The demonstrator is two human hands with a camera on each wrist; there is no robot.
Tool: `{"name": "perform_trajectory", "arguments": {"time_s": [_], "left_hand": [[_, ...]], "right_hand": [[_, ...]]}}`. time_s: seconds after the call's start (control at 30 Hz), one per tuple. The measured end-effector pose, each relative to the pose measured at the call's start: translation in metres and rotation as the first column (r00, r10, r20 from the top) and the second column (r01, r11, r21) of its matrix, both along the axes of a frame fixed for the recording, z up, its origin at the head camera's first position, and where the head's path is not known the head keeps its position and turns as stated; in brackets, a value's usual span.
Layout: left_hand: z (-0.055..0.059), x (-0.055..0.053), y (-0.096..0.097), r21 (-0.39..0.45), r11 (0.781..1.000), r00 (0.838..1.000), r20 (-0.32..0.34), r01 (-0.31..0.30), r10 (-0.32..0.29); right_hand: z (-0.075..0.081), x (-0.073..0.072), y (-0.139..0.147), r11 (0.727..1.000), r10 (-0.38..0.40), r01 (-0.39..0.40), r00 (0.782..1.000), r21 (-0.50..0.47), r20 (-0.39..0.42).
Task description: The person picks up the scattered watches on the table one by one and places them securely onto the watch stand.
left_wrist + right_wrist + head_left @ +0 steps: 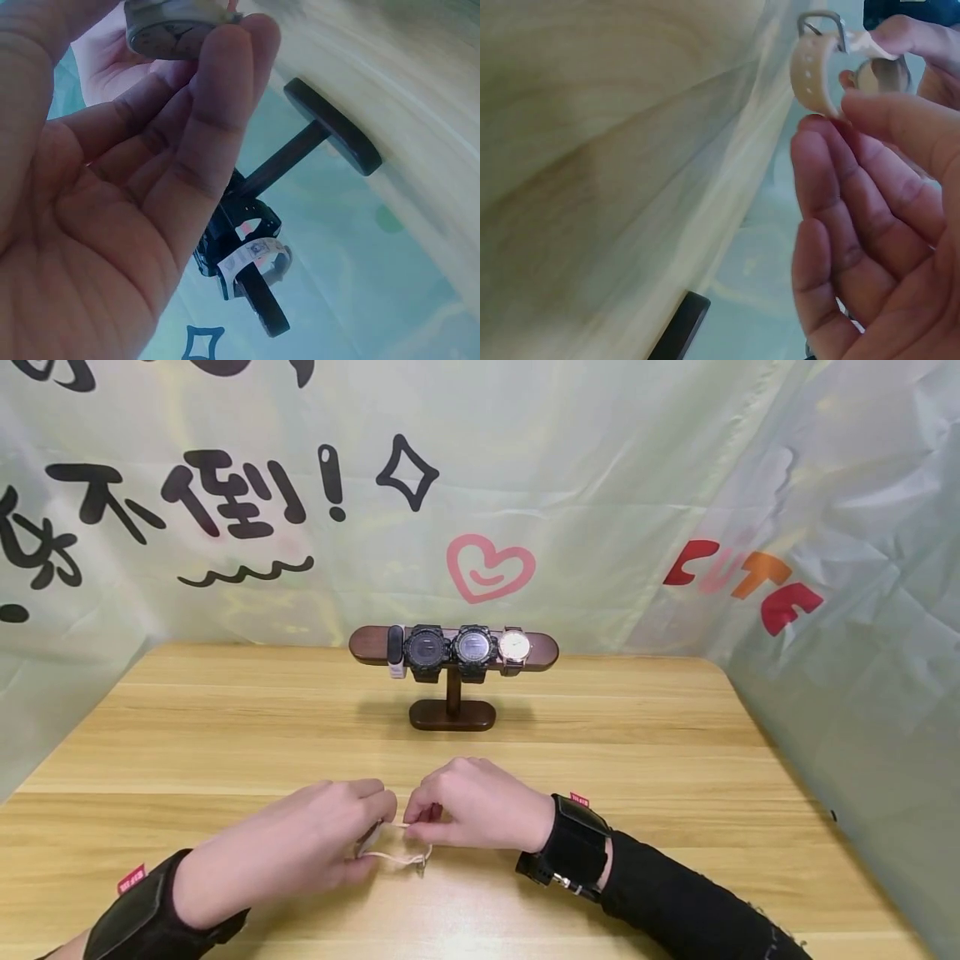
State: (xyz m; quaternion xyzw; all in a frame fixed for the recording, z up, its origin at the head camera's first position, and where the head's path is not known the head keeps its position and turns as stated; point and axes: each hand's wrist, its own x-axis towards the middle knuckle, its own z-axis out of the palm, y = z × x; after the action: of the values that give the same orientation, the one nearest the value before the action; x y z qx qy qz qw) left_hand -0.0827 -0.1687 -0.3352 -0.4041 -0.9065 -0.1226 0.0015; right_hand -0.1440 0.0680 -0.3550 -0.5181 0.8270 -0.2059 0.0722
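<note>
Between the two hands is a wristwatch with a round dial and a pale pinkish strap. The left hand grips it at the case, thumb on one side and fingertips on the other. The right hand pinches the strap between thumb and index finger, near the holed end. A metal buckle shows on the strap in the right wrist view. The strap is bent into a loop, low over the table. Fingers hide part of the case in the head view.
Behind the hands stands a dark wooden watch stand. Along its bar are a slim band with a white strap, two chunky black watches and a light-faced watch. A printed cloth hangs behind the wooden table.
</note>
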Motion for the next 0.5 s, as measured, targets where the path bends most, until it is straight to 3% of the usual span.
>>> {"name": "perform_trajectory", "arguments": {"time_s": [0.27,0.5], "left_hand": [[0.007,-0.002,-0.002,0.101,0.995,0.994,-0.111,0.005,0.006],[0.013,-0.002,-0.002,0.252,0.967,0.979,-0.202,0.049,0.003]], "right_hand": [[0.004,-0.006,0.004,0.984,-0.019,0.012,0.999,-0.178,-0.035],[0.006,-0.012,0.008,0.948,-0.055,0.049,0.998,-0.316,-0.010]]}}
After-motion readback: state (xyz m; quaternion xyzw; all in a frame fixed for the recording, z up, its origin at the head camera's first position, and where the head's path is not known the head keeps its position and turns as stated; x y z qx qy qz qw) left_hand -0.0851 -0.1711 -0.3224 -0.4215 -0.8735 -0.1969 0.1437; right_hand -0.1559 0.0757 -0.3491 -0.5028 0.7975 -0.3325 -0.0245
